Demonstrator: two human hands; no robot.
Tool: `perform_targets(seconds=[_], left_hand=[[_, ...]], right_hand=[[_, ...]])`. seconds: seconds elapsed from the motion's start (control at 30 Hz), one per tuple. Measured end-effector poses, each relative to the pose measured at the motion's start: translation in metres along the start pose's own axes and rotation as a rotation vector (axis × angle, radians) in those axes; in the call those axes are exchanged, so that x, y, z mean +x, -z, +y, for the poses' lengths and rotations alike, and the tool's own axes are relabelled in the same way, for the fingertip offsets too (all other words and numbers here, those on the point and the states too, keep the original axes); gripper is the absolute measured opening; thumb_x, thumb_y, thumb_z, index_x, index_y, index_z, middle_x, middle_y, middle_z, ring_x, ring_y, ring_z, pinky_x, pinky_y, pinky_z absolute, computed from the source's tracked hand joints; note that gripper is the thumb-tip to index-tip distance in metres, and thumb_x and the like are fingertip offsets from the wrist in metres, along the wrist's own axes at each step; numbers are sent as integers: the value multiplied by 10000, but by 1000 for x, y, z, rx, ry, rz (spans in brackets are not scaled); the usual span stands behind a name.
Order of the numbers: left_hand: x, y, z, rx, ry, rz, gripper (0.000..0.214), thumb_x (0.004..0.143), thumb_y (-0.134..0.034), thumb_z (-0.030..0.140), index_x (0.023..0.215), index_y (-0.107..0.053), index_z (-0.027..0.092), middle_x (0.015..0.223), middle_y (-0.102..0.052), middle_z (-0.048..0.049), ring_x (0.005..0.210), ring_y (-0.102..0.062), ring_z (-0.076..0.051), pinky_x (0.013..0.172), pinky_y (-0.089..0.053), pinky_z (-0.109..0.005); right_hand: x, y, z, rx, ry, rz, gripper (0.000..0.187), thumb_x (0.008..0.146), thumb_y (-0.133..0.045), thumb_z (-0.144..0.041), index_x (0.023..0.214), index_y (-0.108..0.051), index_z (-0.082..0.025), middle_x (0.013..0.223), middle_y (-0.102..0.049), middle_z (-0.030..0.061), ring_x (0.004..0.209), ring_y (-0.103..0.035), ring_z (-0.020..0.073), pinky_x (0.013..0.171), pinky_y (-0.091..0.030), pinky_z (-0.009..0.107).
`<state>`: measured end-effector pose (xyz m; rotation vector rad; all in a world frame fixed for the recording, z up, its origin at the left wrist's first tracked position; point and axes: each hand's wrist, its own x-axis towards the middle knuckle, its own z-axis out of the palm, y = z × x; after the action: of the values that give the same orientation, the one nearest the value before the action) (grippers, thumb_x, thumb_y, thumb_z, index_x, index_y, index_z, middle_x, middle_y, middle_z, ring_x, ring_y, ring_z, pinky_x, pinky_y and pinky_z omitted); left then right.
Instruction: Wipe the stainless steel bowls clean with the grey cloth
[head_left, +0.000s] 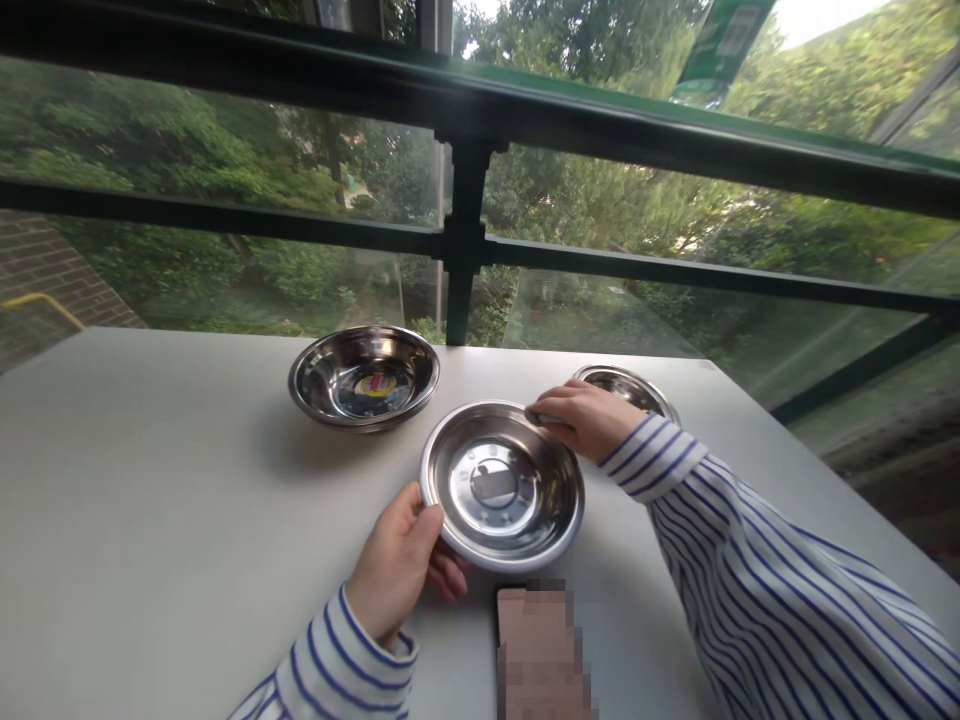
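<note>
A shallow steel dish [501, 485] sits in front of me on the white table [150, 500]. My left hand [401, 565] grips its near-left rim, thumb on top and fingers curled under. My right hand [583, 418] pinches the far-right rim. Both sleeves are blue-and-white striped. A deeper steel bowl [364, 378] with a sticker inside stands farther back to the left. A third steel dish [634, 390] lies behind my right hand, partly hidden by it.
A flat blurred-out object [541, 650] lies at the near edge of the table, just below the held dish. A black railing with glass panels [465, 240] runs along the table's far edge, trees beyond. The table's right edge slants off near my right sleeve.
</note>
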<state>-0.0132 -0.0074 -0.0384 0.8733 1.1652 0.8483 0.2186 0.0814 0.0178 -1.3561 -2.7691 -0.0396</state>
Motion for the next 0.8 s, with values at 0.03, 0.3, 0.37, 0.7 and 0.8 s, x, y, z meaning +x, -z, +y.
perform_targets(seconds=[0.03,0.3,0.37,0.7,0.8], left_hand=[[0,-1,0,3,1,-9,239,746,-504,417,778,-405,201,439,-580,39,327,-530,-104,326,-387,-165],[0,-1,4,10,34,-86,268,738,-531,425,819,-425,192,462,-597,25,318,-529,-103,319,-377,-162],[1,-1,3,3,25,-71,266,738,-527,427,809,-422,193,450,-587,28,318,-532,-107,318,-376,-163],[-1,-9,1,-16,-2,-26,244,759,-521,413,806,-426,194,443,-574,40,352,-562,-117,341,-409,-168],[1,-7,1,-19,-12,-50,284,748,-532,443,827,-433,189,449,-578,36,341,-551,-111,331,-396,-162]], right_hand=[[-6,0,1,-10,-6,4,254,824,-512,-154,1022,-673,-162,996,-678,91,880,-606,221,819,-430,337],[31,-4,-10,-31,56,15,255,788,-540,-104,1000,-680,-138,1002,-679,95,884,-583,211,859,-404,331],[47,-6,-17,-23,95,20,248,802,-538,-120,1004,-680,-143,1029,-673,87,919,-570,210,884,-389,324],[4,-4,17,12,87,22,278,779,-547,-115,1024,-676,-141,994,-691,87,873,-619,205,822,-434,323],[15,-5,13,17,87,17,262,775,-549,-107,996,-683,-152,982,-695,83,868,-625,199,828,-429,322]])
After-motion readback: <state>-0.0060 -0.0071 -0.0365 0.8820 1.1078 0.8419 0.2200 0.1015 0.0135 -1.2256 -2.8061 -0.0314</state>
